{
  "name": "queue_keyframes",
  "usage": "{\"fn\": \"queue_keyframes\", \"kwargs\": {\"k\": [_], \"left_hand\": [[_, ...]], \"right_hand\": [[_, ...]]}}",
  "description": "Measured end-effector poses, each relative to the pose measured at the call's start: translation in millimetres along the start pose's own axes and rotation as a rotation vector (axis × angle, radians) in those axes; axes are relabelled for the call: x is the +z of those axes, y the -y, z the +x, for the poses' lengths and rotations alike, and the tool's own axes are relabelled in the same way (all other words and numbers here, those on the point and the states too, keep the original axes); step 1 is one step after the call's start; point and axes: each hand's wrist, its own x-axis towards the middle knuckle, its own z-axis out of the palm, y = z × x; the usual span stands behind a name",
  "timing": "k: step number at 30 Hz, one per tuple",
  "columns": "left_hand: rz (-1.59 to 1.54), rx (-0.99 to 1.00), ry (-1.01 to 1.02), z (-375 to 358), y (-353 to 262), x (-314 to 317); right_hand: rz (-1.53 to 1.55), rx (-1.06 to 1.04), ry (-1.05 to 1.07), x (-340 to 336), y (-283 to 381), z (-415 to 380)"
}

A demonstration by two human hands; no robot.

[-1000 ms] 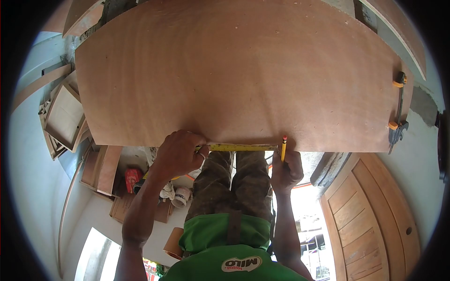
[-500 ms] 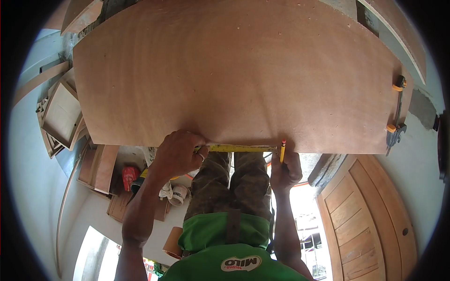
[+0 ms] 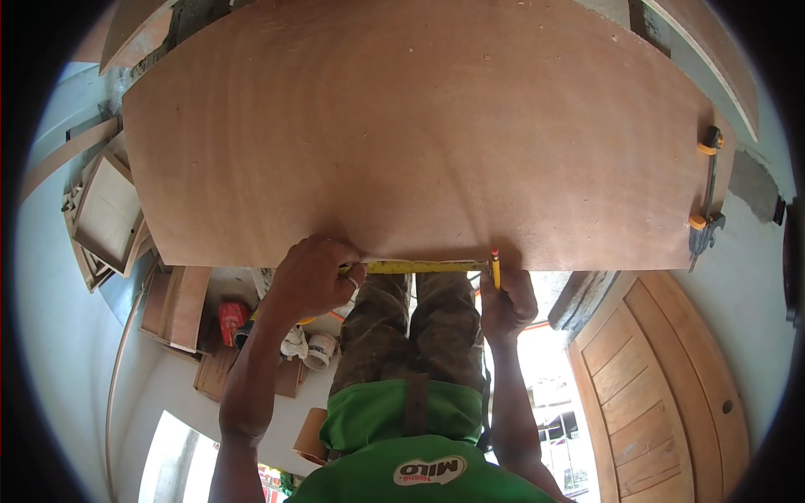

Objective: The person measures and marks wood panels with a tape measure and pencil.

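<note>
Tape measure: I see it stretched along the near edge of the plywood sheet. My left hand grips its left end; my right hand, at the other end, grasps a pencil, eraser up. Bar clamp near the sheet's right end.

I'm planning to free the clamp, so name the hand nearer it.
Right. The right hand, holding the pencil, is at the near edge of the board, left of the clamp; the left hand is farther left.
</note>
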Motion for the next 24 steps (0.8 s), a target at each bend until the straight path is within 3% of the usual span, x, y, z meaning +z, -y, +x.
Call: {"fn": "queue_keyframes", "kwargs": {"k": [8,20,24], "left_hand": [[-0.083,0.029,-0.104,-1,1,9],[-0.030,-0.071,0.004,1,-7,3],[-0.080,-0.001,-0.077,-3,0,6]], "right_hand": [[-0.031,-0.028,-0.012,-1,-8,-8],[0.007,0.018,-0.019,0,3,-6],[-0.020,0.024,-0.002,-1,4,-4]]}}
